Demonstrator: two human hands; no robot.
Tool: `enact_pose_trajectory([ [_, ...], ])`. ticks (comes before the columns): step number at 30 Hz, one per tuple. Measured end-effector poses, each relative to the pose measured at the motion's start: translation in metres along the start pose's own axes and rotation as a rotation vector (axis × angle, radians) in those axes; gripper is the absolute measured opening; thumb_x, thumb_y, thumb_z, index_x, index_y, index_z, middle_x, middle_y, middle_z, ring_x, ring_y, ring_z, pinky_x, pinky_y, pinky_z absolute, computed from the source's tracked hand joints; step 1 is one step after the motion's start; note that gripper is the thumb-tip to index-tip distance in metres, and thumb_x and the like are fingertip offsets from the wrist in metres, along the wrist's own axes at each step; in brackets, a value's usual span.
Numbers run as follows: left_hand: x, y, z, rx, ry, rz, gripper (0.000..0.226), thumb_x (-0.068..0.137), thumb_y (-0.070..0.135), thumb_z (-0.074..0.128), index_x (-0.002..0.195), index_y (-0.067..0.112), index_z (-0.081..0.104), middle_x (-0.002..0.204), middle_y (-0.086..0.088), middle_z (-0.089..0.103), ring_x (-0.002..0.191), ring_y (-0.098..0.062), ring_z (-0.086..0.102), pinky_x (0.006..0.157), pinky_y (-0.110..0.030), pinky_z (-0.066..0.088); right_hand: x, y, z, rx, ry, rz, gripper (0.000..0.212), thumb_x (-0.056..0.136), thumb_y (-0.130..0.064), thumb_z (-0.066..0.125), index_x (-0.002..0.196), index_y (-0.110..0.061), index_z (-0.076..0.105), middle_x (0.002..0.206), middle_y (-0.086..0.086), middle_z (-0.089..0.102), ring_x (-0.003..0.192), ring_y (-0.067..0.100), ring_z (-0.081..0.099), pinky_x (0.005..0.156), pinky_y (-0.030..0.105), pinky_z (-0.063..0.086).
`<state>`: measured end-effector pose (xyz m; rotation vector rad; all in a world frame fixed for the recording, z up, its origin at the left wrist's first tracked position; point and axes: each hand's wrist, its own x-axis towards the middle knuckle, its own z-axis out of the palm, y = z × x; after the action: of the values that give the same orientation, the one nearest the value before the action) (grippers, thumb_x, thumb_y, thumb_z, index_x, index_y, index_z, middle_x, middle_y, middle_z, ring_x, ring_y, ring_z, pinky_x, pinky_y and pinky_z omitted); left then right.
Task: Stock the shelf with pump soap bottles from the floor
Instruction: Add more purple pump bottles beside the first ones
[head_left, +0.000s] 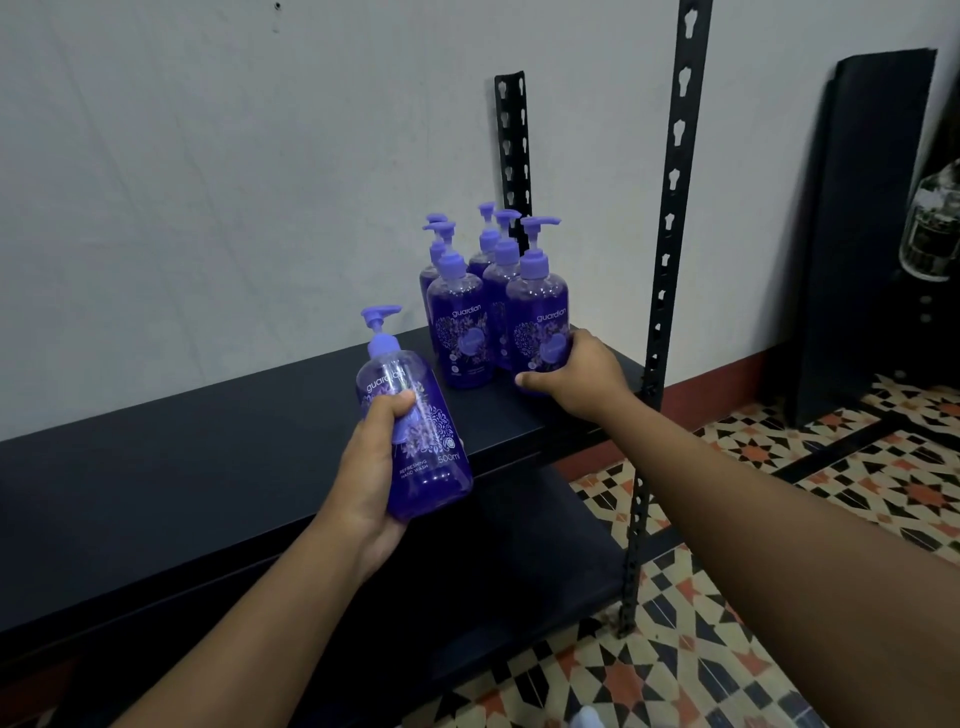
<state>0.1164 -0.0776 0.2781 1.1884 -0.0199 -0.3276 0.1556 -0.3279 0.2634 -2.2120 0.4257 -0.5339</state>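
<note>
Left hand (370, 486) curls round a tilted soap bottle (427, 457); right hand (577, 375) grips an upright bottle (537, 306), more bottles (460, 332) beyond its fingers.

Listed are translucent purple bottles (460, 332) with lilac pumps (534, 265) and white floral print, a near-black navy shelf (208, 457) on black uprights (670, 208), an off-white wall (208, 156) with red-brown skirting (727, 379), and a floor (779, 649) tiled in cream, black and orange stars.

The bottle (436, 483) in your left hand (366, 483) is clear, glossy plastic with a matt lilac plastic pump (382, 319), the shelf (208, 457) is smooth matt dark board, its slotted posts (670, 244) look like black painted metal, and the floor tiles (779, 467) shine faintly.
</note>
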Motion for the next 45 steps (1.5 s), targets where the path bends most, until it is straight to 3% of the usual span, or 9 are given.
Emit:
enact_pose_trajectory([
  [11,0.002,-0.003,-0.002,-0.012,-0.003,0.004,0.054,0.088,0.037,0.068,0.134,0.012,0.057,0.106,-0.015,0.07,0.099,-0.033,0.067,0.083,-0.049,0.06,0.013,-0.008,0.004,-0.054,-0.037,0.055,0.084,0.062,-0.057,0.089,0.128,-0.018,0.055,0.126,0.006,0.062,0.111,0.027,0.063,0.094,0.045,0.055],
  [15,0.002,-0.005,-0.002,0.001,-0.009,0.001,0.069,0.074,0.041,0.075,0.135,0.014,0.057,0.111,-0.016,0.071,0.1,-0.033,0.069,0.08,-0.048,0.061,0.012,-0.008,0.003,-0.037,-0.055,0.062,0.085,0.063,-0.056,0.089,0.13,-0.017,0.053,0.129,0.006,0.061,0.112,0.027,0.062,0.095,0.045,0.055],
  [19,0.002,-0.002,0.001,0.022,-0.022,0.021,0.076,0.067,0.043,0.077,0.135,0.014,0.057,0.125,-0.023,0.068,0.1,-0.033,0.07,0.075,-0.046,0.061,0.007,-0.001,-0.001,-0.068,-0.111,0.06,0.103,0.047,-0.072,0.084,0.128,-0.015,0.055,0.127,0.007,0.061,0.108,0.026,0.064,0.093,0.045,0.056],
  [22,0.006,0.006,0.013,0.073,-0.018,0.119,0.075,0.064,0.041,0.081,0.132,0.015,0.059,0.126,-0.021,0.068,0.095,-0.031,0.071,0.076,-0.047,0.061,0.003,0.002,-0.009,-0.257,-0.179,-0.011,0.088,0.067,-0.06,0.083,0.134,-0.012,0.053,0.134,0.011,0.055,0.118,0.028,0.057,0.098,0.042,0.052],
  [26,0.017,0.02,0.039,0.162,0.006,0.259,0.058,0.067,0.035,0.081,0.121,0.023,0.063,0.108,-0.007,0.075,0.09,-0.025,0.075,0.078,-0.051,0.062,-0.007,0.016,-0.016,-0.55,-0.199,-0.077,0.09,0.089,-0.072,0.052,0.149,-0.005,0.042,0.156,0.018,0.039,0.144,0.034,0.037,0.116,0.045,0.036],
  [28,0.025,0.021,0.05,0.219,0.011,0.332,0.048,0.072,0.03,0.086,0.116,0.025,0.065,0.105,-0.003,0.076,0.09,-0.023,0.076,0.075,-0.044,0.063,-0.015,0.024,-0.015,-0.643,-0.22,-0.108,0.092,0.094,-0.074,0.033,0.155,-0.004,0.033,0.164,0.018,0.027,0.153,0.032,0.023,0.124,0.045,0.021],
  [31,0.037,0.016,0.062,0.31,-0.003,0.426,0.037,0.08,0.022,0.085,0.111,0.028,0.067,0.101,0.004,0.077,0.09,-0.014,0.076,0.072,-0.027,0.06,-0.019,0.027,-0.013,-0.673,-0.225,-0.124,0.092,0.097,-0.073,0.023,0.161,-0.007,0.02,0.169,0.015,0.015,0.157,0.03,0.011,0.127,0.044,0.009],
  [42,0.058,-0.004,0.053,0.538,0.012,0.453,0.069,0.075,0.027,0.09,0.133,0.029,0.052,0.114,0.018,0.067,0.098,0.007,0.067,0.088,-0.017,0.054,-0.02,0.029,-0.012,-0.678,-0.227,-0.145,0.089,0.097,-0.074,0.021,0.162,-0.013,0.017,0.17,0.011,0.011,0.157,0.029,0.005,0.126,0.044,0.005],
  [45,0.06,-0.009,0.042,0.759,0.022,0.423,0.091,0.064,0.034,0.096,0.139,0.024,0.046,0.126,0.012,0.059,0.107,0.0,0.062,0.095,-0.025,0.053,-0.02,0.028,-0.012,-0.683,-0.234,-0.133,0.089,0.097,-0.073,0.021,0.162,-0.014,0.017,0.17,0.011,0.01,0.157,0.028,0.004,0.126,0.044,0.005],
])
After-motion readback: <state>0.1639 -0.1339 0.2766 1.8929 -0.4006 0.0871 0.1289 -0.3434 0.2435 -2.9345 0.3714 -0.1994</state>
